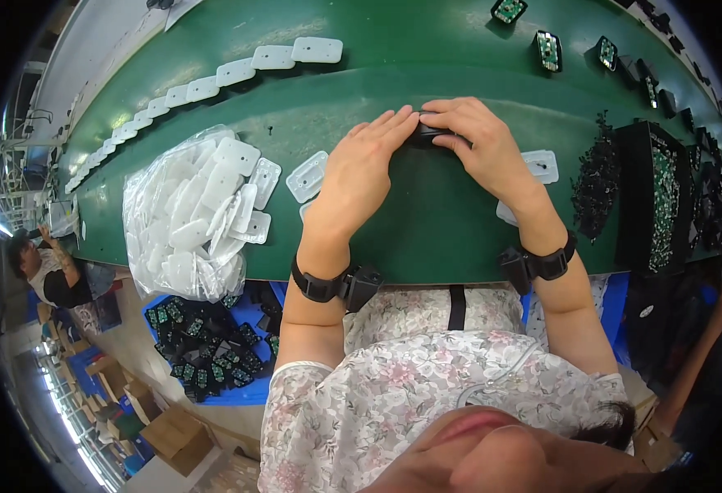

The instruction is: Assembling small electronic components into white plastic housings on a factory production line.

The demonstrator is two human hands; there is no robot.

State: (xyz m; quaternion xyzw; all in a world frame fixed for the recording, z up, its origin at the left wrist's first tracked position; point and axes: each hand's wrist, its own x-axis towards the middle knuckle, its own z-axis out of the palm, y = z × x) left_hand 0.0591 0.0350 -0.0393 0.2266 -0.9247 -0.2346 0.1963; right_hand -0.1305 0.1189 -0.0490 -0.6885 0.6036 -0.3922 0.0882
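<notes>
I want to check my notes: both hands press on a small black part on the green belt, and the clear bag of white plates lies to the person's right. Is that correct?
Not quite. In the head view the bag of white plates lies to the person's left, not right. The rest holds: the left hand and right hand meet on a small black part on the green belt.

1. The tabletop [427,222] is a smooth green sheet with a faint sheen where the light falls.
2. The small black part [427,133] under both hands looks like matt plastic.
3. The white plates [308,176] are smooth, matt plastic.
4. The bag [188,218] is thin clear film, glossy and crinkled.
5. The wrist straps [320,287] are matt black.
6. The blouse [394,386] is soft flowered cloth.
</notes>
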